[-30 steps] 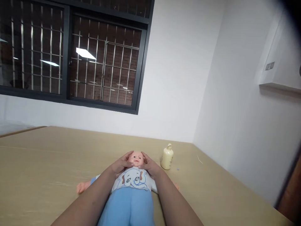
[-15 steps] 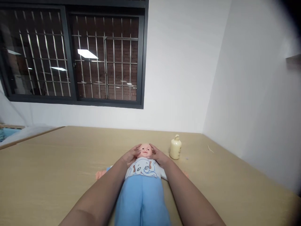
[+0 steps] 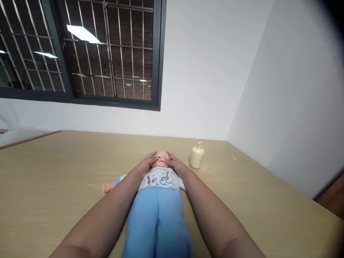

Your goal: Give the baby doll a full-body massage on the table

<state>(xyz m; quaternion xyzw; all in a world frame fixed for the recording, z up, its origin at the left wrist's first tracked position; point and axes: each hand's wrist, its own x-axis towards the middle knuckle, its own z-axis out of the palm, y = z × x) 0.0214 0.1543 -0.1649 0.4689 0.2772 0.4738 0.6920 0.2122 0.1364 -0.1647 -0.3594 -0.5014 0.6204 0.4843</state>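
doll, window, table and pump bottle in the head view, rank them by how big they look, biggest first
1. Table
2. Window, cut off by the picture's edge
3. Doll, cut off at the bottom edge
4. Pump bottle

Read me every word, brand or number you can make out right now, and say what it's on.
No text can be read.
Bottle: dark print on its side, too small and blurred to read.
Shirt on the doll: an elephant picture, no words that I can make out.
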